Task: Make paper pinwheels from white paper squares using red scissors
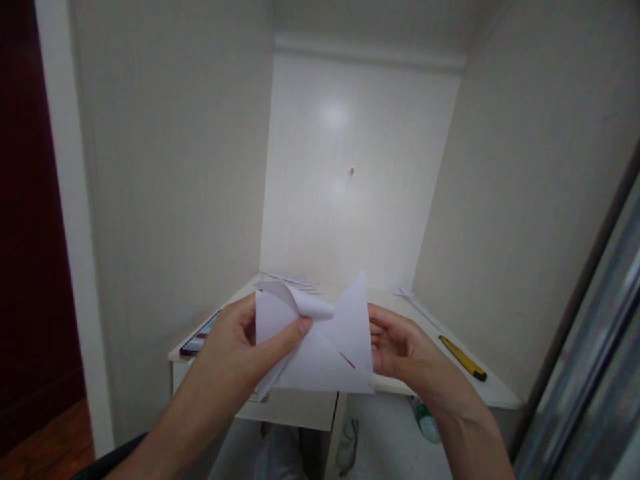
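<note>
A white sheet of folded paper (325, 360) is held up in front of me, above the desk's front edge. One flap (315, 305) is curled over into the middle, and a pointed corner stands up at the top right. A thin slit shows dark red on its lower right part. My left hand (255, 343) grips the left side, thumb pressing the curled flap on the front and fingers behind. At the right edge my right hand (397, 343) has its fingers curled, with their tips partly hidden behind the paper.
On the white desk (425, 320) lie a yellow utility knife (463, 359) at right, a phone (200, 337) at left, and paper strips (290, 278) at the back. Below are an open drawer (305, 410), a green-labelled bottle (426, 420) and glasses (347, 447). White panels enclose the desk.
</note>
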Motion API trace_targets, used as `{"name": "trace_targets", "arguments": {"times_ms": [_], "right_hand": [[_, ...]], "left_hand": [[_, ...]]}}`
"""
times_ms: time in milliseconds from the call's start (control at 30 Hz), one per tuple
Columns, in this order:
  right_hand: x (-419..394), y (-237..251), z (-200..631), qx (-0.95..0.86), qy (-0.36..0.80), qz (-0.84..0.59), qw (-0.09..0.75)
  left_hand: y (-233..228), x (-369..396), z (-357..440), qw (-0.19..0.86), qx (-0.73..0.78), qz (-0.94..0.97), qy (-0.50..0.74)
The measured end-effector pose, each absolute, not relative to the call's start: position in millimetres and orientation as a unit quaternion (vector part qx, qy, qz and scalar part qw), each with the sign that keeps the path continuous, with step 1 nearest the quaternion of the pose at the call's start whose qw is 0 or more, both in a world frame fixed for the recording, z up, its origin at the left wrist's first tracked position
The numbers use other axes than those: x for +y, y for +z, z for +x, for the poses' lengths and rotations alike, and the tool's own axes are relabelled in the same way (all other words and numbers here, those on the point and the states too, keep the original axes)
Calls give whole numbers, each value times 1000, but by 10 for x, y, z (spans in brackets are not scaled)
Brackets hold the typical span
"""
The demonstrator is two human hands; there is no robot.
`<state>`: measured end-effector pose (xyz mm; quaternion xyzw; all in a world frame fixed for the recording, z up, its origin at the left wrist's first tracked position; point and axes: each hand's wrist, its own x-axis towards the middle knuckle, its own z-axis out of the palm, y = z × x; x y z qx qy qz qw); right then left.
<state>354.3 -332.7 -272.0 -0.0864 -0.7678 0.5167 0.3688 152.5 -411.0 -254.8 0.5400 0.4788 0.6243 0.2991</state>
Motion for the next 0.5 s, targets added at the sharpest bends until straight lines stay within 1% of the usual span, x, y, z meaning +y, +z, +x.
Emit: {"name": "trace_targets", "arguments": {"times_ms": [267, 500], "right_hand": [[-3373, -2631, 3433, -745, 541, -29, 389], [-3415, -2601, 3372, -733, 557, -54, 386]], "left_hand": [[-2489, -4136, 1581, 267, 491, 555, 616], [-2498, -4164, 1591, 183, 506, 603, 588]]}}
